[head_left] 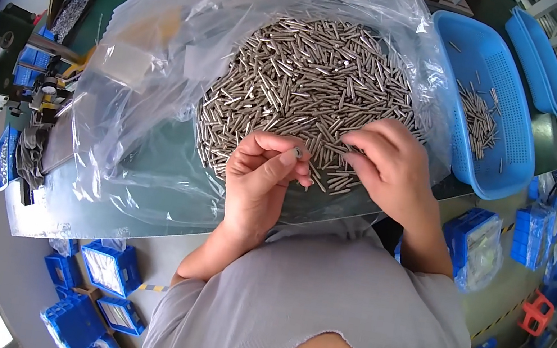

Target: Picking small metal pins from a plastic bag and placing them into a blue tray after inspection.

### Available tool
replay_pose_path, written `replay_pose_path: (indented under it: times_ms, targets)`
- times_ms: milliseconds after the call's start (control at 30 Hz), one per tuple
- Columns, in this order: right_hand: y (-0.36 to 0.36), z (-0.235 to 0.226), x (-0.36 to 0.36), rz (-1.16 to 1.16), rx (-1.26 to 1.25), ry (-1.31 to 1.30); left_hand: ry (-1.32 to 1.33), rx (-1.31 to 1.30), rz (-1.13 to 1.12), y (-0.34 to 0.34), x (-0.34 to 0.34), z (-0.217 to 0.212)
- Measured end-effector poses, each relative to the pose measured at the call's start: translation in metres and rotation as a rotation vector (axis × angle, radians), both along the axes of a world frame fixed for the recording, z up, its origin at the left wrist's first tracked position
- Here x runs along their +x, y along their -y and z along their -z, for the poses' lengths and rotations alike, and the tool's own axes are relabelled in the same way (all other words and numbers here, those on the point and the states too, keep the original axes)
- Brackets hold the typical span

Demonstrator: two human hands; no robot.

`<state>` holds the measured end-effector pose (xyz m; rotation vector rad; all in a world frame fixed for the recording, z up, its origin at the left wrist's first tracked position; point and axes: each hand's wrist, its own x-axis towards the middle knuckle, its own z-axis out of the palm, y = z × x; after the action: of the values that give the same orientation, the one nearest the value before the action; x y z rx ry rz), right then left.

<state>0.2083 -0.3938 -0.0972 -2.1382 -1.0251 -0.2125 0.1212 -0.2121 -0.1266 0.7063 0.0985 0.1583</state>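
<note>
Where the head view looks down past a grey short-sleeved shirt [318,290], a dark green worktop [118,218] carries a loose, crumpled sheet of clear plastic [98,138]. Its folds bunch up at the far side and on the right, standing between the work and a blue perforated plastic basket [518,117]. That basket holds a smaller heap of slim metal pieces, and a second blue plastic basket [540,62] sits beyond it. Black machinery [6,51] stands at the left end; blue plastic crates [74,324] are on the floor at lower left, a red plastic stool [535,313] at right.

On the plastic, directly ahead of the person, spreads a broad pile of slim silver-grey metal pins [321,86], lying in all directions, many catching the light. A few lie loose at its near edge, between the hands.

The left hand [261,171] is curled at that edge, thumb and forefinger pinching a small dark-ended piece [298,153]. The right hand [393,163] is over the pile's near right side, thumb and forefinger parted; whether their tips touch pins cannot be told. The pinched piece's length is hidden by the fingers, and the right hand's remaining fingers are mostly out of sight.
</note>
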Motion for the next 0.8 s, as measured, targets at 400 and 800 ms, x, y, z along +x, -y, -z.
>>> replay_pose_path:
  times_ms: [400,800]
  targets:
    - [-0.004,0.005,0.002,0.024,0.267,-0.224,-0.017,-0.046,0.193,0.0,0.001,-0.001]
    - [-0.009,-0.001,-0.02,-0.101,0.527,-0.415,-0.058,0.0,0.28,0.006,0.001,-0.003]
